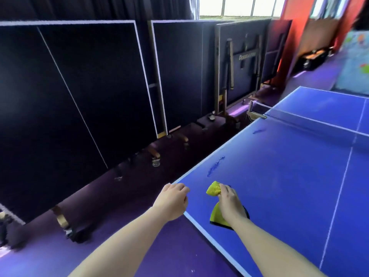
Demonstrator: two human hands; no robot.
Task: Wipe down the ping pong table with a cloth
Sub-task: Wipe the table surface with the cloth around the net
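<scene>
A blue ping pong table (pixel 289 186) with white lines fills the right of the head view. My right hand (pixel 229 200) grips a yellow cloth (pixel 214 189) near the table's left corner; the cloth bunches out past my fingers and hangs below my wrist, where a dark trim shows. My left hand (pixel 172 200) hovers at the corner edge of the table with its fingers curled, holding nothing. Darker wet streaks (pixel 215 166) run along the table's left edge ahead of the cloth.
The net (pixel 319 121) crosses the table at the far right. Folded dark ping pong tables (pixel 79 96) on wheeled frames stand upright along the left. A purple floor aisle (pixel 139 196) runs between them and the blue table.
</scene>
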